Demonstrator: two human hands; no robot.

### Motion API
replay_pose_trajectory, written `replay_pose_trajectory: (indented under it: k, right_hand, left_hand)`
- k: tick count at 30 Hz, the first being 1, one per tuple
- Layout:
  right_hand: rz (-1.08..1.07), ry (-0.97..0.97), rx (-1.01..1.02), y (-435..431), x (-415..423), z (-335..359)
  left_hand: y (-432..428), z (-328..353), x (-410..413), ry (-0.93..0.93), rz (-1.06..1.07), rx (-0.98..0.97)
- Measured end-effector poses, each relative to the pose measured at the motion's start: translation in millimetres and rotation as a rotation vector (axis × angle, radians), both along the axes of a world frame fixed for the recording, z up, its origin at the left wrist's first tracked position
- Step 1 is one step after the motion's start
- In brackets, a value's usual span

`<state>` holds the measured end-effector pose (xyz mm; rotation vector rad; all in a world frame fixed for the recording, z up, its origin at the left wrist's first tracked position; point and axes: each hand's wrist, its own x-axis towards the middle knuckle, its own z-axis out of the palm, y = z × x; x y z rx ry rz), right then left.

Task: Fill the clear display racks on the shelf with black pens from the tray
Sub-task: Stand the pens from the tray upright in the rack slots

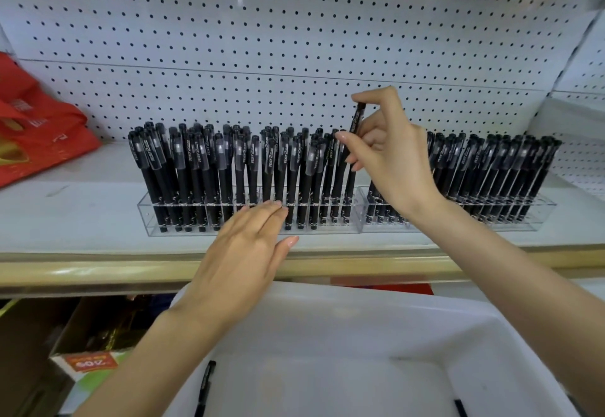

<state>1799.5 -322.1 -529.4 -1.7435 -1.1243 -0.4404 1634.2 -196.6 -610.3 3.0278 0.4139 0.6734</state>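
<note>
**A:** So, starting at the far left, what sits on the shelf?

**B:** A red bag, slumped near the pegboard, well apart from the racks.

**A:** And next?

**B:** The left rack, packed with upright black pens. The left hand lies against its front wall, fingers straight and together, holding nothing.

**A:** The other hand?

**B:** The right hand hovers over that rack's right end, pinching one pen near its cap between thumb and forefinger, almost upright. Its lower end may already be in a slot, but the fingers hide it, so I cannot tell.

**A:** Further right?

**B:** The right rack stands end to end with the first and is crowded with more pens. The wrist covers its left part.

**A:** And the tray?

**B:** The white tray is below the shelf edge, nearest the camera. A loose pen lies at its left, and the end of another shows at the right.
</note>
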Motion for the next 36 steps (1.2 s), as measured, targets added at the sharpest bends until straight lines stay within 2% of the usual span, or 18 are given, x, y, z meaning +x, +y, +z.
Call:
replay_pose_trajectory:
  k: [3, 9, 15, 21, 25, 28, 32, 34, 36]
  right_hand:
    - [0.031, 0.061, 0.018, 1.5, 1.9, -0.8]
    - [0.037, -0.01, -0.171, 4.2, 5.2, -17.8]
    - [-0.033, -0.143, -0.246, -1.8, 12.4, -24.7]
    - [-0.027, -0.117, -0.297, -8.3, 11.2, -28.3]
    - [-0.021, -0.108, -0.456, -12.5, 5.5, -18.9]
    - [-0.028, -0.02, -0.623, -28.3, -5.3, -2.6]
    - [0.005, 0.169, -0.555, -68.6, -37.9, 9.6]
    - [0.095, 0.309, -0.568, -93.0, -65.7, -8.9]
    - [0.183, 0.419, -0.698, -122.4, -93.4, -45.5]
  left_hand:
    - [-2.6, 2.1, 0.4, 0.009, 0.015, 0.016]
    - [-2.6, 0.7, 1.1, 0.033, -0.001, 0.004]
    - [-5.7, 2.1, 2.7, -0.02, -0.041, -0.087]
    - [-7.5, 4.7, 0.7, -0.015, -0.045, -0.104]
    - [-4.0, 12.8, -2.3, 0.059, -0.065, -0.095]
    - [-7.2, 22.1, -14.1, 0.142, -0.066, -0.115]
    - [-22.6, 24.4, -57.1, 0.185, -0.088, -0.209]
    - [-35.8, 15.9, -88.3, 0.223, -0.11, -0.277]
    - [-48.7, -1.5, -122.7, 0.219, -0.118, -0.274]
